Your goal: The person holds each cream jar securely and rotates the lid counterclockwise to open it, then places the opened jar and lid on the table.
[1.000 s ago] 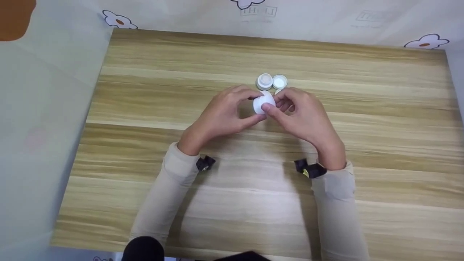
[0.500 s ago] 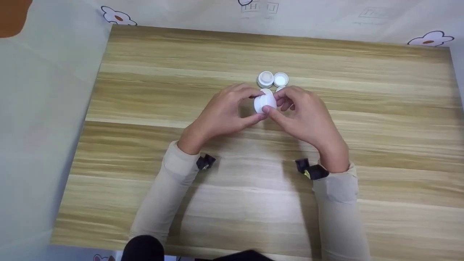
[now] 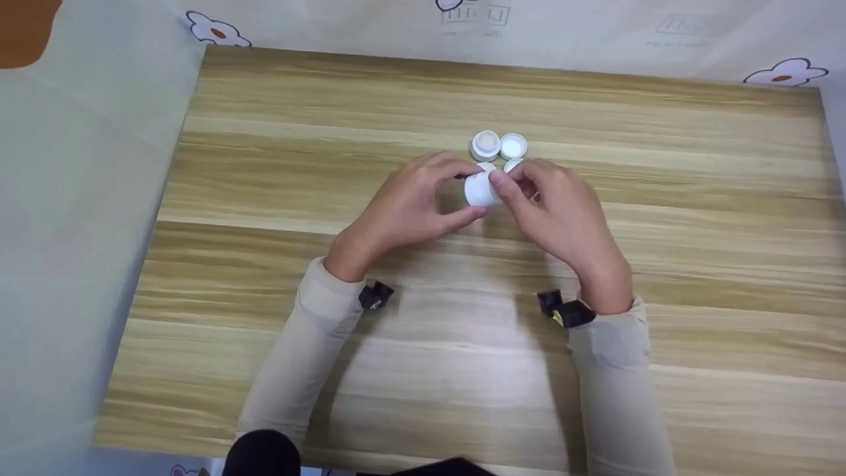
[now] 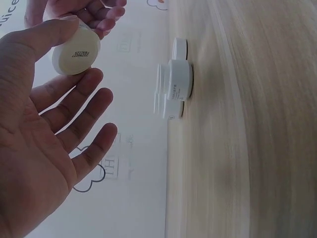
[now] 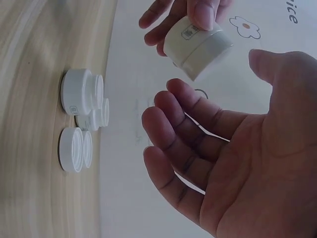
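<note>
Right wrist cam tells me most here: the left hand (image 3: 410,205) has the lidded jar (image 5: 188,42) pinched in the air between thumb and fingers, while the right hand (image 5: 247,139) is spread loosely by the cap end, gripping nothing that I can see. If you ask me, the weak spot is that pinch — smooth round sides, one hand doing all the carrying — so an off-centre nudge from the right could roll it out. A drop might well clip the two open jars (image 5: 76,92) and two loose lids (image 5: 71,149) clustered just beyond the hands. Those lids sit near the right fingers in my head feed, so a stray knuckle could shove them too.

Surface is a wood-grain table (image 3: 476,390), with a bright glare patch between the forearms. Behind it I've got a pale backdrop (image 3: 595,39) with cartoon flowers, faint backwards lettering, and a brown shape (image 3: 25,30) up in the left corner.
</note>
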Demonstrator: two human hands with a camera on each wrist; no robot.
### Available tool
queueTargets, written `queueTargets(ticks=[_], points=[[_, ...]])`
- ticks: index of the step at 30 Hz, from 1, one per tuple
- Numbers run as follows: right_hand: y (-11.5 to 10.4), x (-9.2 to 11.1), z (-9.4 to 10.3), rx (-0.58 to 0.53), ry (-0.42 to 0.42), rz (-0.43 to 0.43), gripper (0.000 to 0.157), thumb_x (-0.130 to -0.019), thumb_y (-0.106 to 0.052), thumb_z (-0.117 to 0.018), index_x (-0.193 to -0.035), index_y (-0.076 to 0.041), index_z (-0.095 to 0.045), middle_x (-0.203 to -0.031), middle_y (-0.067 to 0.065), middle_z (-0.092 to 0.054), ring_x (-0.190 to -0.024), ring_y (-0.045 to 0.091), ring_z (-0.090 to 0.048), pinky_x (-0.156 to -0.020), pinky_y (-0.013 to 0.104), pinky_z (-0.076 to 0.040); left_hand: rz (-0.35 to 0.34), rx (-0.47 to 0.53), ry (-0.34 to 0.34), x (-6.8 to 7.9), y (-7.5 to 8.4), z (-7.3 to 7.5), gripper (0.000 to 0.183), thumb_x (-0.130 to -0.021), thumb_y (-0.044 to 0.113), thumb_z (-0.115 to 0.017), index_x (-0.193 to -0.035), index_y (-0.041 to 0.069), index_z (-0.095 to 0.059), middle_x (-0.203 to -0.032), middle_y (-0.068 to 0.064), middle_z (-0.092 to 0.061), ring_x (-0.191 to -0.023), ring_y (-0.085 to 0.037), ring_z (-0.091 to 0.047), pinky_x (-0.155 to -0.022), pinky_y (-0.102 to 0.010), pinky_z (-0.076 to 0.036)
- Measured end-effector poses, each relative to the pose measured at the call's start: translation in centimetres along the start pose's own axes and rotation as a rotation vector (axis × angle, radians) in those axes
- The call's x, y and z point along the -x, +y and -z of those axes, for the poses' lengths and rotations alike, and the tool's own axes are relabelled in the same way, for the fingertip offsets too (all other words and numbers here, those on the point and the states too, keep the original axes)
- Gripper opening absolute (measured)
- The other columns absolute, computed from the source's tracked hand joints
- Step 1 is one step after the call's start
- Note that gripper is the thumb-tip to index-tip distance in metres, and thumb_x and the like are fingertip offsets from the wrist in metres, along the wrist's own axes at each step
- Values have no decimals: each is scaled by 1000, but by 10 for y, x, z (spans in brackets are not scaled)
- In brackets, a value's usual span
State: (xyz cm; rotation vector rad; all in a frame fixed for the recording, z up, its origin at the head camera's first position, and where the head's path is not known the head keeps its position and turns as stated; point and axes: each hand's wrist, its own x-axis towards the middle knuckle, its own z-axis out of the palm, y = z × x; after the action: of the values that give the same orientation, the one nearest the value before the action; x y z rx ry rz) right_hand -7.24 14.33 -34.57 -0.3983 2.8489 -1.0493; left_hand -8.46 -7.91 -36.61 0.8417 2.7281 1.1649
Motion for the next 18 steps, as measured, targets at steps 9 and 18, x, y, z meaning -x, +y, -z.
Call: queueTargets(ticks=[9, 18], points=[[1, 0, 0, 10, 26, 20, 44, -96, -55, -58, -92, -13, -71, -89, 2, -71, -82, 16, -67, -74, 35, -49, -14, -19, -11, -4, 1, -2, 48, -89, 44, -74, -128, 17, -68, -128, 2, -69, -119, -15, -62, -104, -35, -50], [-1, -1, -2, -2, -13, 29, 41, -96, -52, -61, -97, -12, -72, -93, 2, -72, -84, 17, -69, -77, 36, -52, 4, -34, -25, -1, -1, -1, 49, -89, 43, -74, -129, 17, -67, -129, 2, -69, -122, -14, -61, -107, -36, -48]])
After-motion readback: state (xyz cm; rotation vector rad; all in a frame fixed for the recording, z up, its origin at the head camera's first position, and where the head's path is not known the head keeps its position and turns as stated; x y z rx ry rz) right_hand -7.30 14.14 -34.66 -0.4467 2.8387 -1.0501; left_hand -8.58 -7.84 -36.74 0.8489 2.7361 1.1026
